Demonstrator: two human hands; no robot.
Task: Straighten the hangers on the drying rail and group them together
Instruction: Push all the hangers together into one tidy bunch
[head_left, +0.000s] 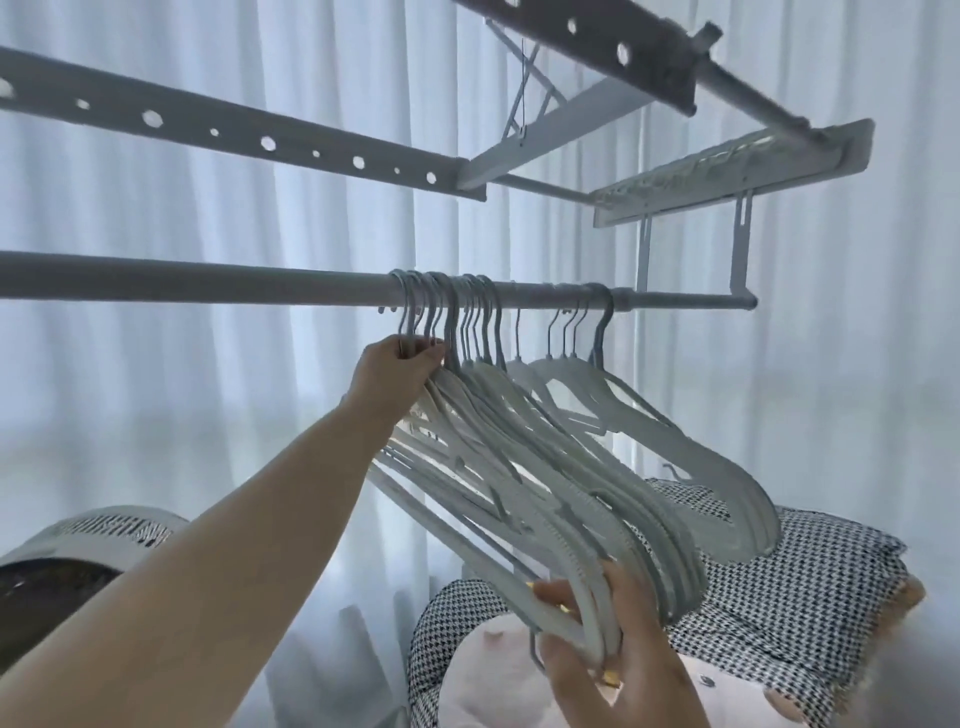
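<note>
white sheer curtains (156, 389) behind. item: pale grey round metal drying rail (208, 283), carrying pale grey-green plastic hangers (519, 441) in one main bunch; smaller group (649, 415) hangs to its right, apart. my left hand (400, 364) pinches the bunch's necks; my right hand (597, 649) clasps its lower shoulder ends. i judge: slide hooks along together, shoulders parallel, until both groups touch.
</note>
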